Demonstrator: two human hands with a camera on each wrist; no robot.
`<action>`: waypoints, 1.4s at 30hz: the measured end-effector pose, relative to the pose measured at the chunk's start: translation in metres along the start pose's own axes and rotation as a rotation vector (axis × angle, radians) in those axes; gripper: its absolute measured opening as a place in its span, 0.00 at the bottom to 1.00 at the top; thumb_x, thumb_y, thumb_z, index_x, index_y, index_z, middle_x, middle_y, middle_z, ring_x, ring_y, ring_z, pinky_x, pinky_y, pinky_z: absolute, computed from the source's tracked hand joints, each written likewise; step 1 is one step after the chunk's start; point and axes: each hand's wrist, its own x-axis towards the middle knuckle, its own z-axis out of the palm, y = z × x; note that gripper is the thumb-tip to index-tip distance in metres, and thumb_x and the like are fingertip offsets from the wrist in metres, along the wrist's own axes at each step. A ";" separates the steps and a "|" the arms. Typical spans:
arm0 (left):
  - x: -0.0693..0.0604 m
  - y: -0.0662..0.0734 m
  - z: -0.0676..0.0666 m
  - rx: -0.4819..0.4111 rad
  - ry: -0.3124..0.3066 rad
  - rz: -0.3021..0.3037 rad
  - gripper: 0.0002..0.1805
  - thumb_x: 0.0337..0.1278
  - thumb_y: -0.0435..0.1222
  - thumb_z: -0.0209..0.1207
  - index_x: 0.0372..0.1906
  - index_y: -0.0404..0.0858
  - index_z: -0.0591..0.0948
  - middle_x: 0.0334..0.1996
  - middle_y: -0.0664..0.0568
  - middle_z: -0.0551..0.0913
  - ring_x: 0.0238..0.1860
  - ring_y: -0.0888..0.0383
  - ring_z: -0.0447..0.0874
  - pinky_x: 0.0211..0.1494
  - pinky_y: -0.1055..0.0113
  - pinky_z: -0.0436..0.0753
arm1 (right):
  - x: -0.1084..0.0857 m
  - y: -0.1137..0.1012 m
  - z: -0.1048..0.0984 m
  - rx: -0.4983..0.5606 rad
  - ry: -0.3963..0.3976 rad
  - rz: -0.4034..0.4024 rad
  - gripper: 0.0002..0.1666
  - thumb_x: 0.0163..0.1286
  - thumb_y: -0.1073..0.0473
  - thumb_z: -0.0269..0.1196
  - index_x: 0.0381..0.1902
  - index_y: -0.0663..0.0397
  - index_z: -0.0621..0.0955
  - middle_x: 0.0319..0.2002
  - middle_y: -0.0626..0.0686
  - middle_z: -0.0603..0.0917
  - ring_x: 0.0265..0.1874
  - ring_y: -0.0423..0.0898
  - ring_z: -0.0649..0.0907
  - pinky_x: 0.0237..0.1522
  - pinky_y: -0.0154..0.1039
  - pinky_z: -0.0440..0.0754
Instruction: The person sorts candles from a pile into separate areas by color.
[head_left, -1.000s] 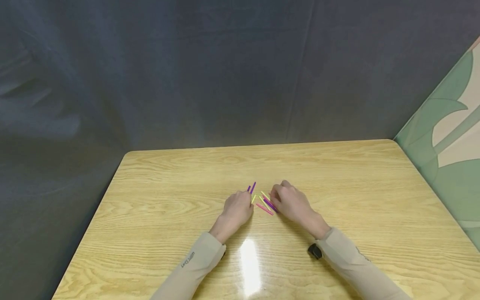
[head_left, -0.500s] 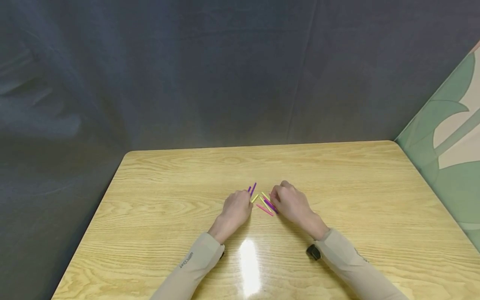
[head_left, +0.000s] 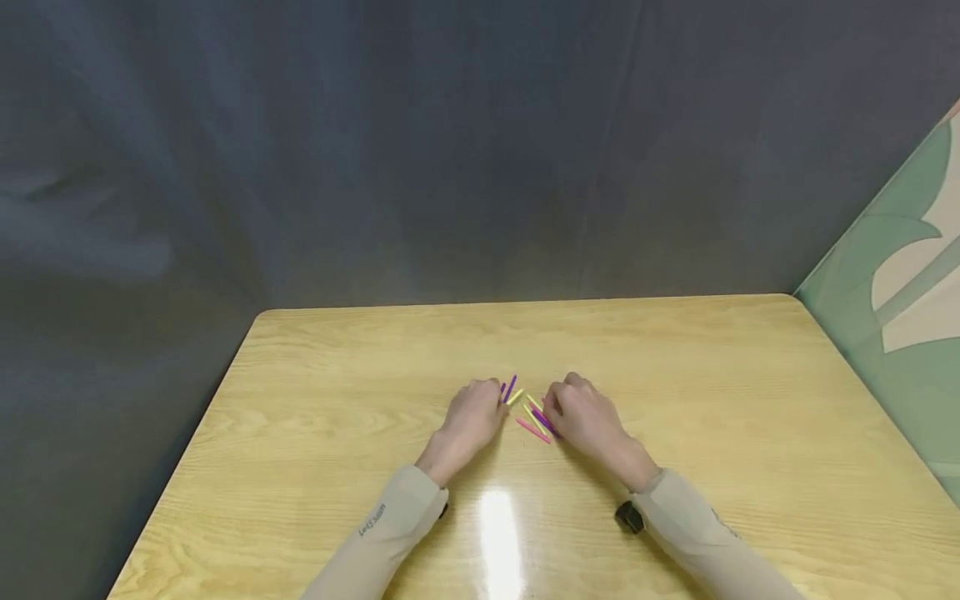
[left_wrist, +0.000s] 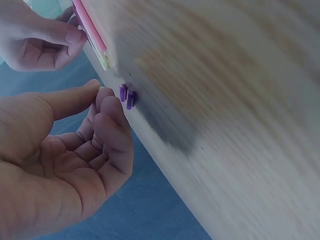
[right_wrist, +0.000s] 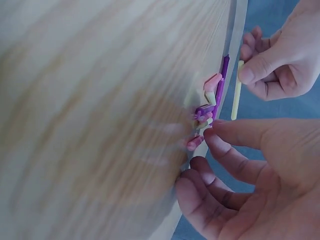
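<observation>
In the head view, my left hand (head_left: pixel 474 412) is left of the table's middle and pinches one end of a short yellow stick (right_wrist: pixel 236 92). Two purple sticks (left_wrist: pixel 127 96) lie on the table just beyond its fingertips. My right hand (head_left: pixel 590 418) rests at a loose pile, fingers bent and thumb meeting forefinger; whether a stick is between them I cannot tell. That pile has a pink stick (head_left: pixel 533 431), a yellow stick (head_left: pixel 534 418) and a purple stick (head_left: pixel 546 422), partly hidden by the right fingers.
The wooden table (head_left: pixel 360 358) spans the view, with a light reflection near its front. A dark curtain (head_left: pixel 450 150) hangs behind and to the left. A patterned green panel (head_left: pixel 892 275) stands along the right edge.
The yellow stick at my left fingertips has swung from steep to a flatter slant towards the right pile. Both hands have barely shifted; the head view has tilted slightly upward.
</observation>
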 end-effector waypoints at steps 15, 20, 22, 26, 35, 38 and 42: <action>0.024 -0.013 -0.022 -0.046 0.076 0.073 0.07 0.62 0.30 0.60 0.29 0.33 0.78 0.24 0.50 0.79 0.20 0.61 0.74 0.22 0.72 0.75 | 0.002 0.003 -0.001 0.044 0.010 0.007 0.05 0.59 0.69 0.63 0.24 0.58 0.81 0.25 0.51 0.73 0.25 0.45 0.72 0.25 0.37 0.74; 0.036 -0.020 -0.028 -0.051 0.071 0.066 0.04 0.62 0.28 0.59 0.31 0.32 0.78 0.26 0.49 0.79 0.20 0.61 0.72 0.22 0.73 0.74 | 0.004 0.002 0.000 0.045 0.009 -0.004 0.04 0.60 0.69 0.63 0.26 0.60 0.82 0.25 0.51 0.74 0.25 0.44 0.72 0.25 0.36 0.74; 0.041 -0.023 -0.028 -0.053 0.057 0.054 0.04 0.62 0.28 0.59 0.32 0.31 0.79 0.26 0.49 0.78 0.20 0.61 0.72 0.22 0.72 0.73 | 0.004 0.001 0.000 0.045 0.004 -0.002 0.04 0.60 0.69 0.63 0.26 0.60 0.83 0.25 0.51 0.74 0.25 0.43 0.72 0.24 0.36 0.74; 0.049 -0.027 -0.026 -0.073 0.021 0.027 0.03 0.63 0.28 0.58 0.35 0.30 0.79 0.26 0.49 0.77 0.20 0.60 0.72 0.21 0.73 0.73 | 0.003 -0.001 0.000 0.042 -0.002 0.006 0.04 0.60 0.69 0.63 0.26 0.60 0.82 0.25 0.50 0.74 0.25 0.43 0.72 0.24 0.35 0.74; 0.063 -0.025 -0.024 -0.060 0.023 0.033 0.04 0.62 0.28 0.58 0.36 0.30 0.80 0.27 0.48 0.79 0.20 0.60 0.72 0.20 0.73 0.73 | -0.001 -0.005 -0.001 0.011 -0.013 0.005 0.06 0.59 0.68 0.65 0.23 0.56 0.81 0.24 0.50 0.73 0.25 0.44 0.72 0.23 0.36 0.74; 0.066 -0.024 -0.024 -0.050 0.011 0.026 0.04 0.63 0.29 0.57 0.37 0.30 0.80 0.27 0.48 0.78 0.20 0.60 0.72 0.20 0.73 0.73 | -0.001 -0.007 -0.001 0.007 -0.016 0.001 0.07 0.59 0.68 0.65 0.22 0.55 0.80 0.24 0.50 0.72 0.25 0.44 0.72 0.23 0.36 0.73; 0.069 -0.022 -0.023 -0.056 -0.003 0.010 0.05 0.64 0.29 0.56 0.39 0.30 0.80 0.28 0.48 0.78 0.20 0.61 0.71 0.21 0.74 0.72 | -0.001 -0.009 -0.001 0.007 -0.017 -0.006 0.09 0.59 0.68 0.65 0.22 0.55 0.79 0.24 0.50 0.72 0.24 0.45 0.72 0.23 0.36 0.73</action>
